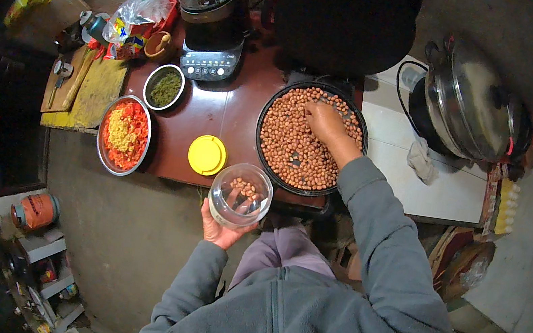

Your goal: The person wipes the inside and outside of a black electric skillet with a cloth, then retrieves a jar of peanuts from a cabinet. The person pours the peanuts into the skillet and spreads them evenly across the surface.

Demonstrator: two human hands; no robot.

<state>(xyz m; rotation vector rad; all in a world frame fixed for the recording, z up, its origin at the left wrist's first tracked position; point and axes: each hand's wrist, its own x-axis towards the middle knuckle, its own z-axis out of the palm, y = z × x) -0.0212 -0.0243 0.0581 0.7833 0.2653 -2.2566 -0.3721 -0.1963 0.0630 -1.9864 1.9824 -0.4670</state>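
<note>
My left hand [223, 227] holds a clear round jar [238, 216] from below, its mouth facing up. A few peanuts [244, 189] lie inside it, and my fingers show through the wall. A round black electric pan [257, 152], spread with reddish-brown peanuts [284, 133], stands ahead and to the right. Over its upper middle is my right hand [325, 122], fingers curled down against the peanuts. What its fingertips grip is hidden. The pan's dark lid [342, 24] stands raised behind. A yellow screw lid [207, 155] lies on the reddish-brown table [185, 129], just beyond the jar.
At the left are a metal bowl of chopped red peppers with a yellow minced topping [124, 133] and a bowl of green flakes [165, 88]. A blender [210, 56] stands behind them. To the right are a lidded steel pot [475, 99] and a crumpled cloth [421, 160].
</note>
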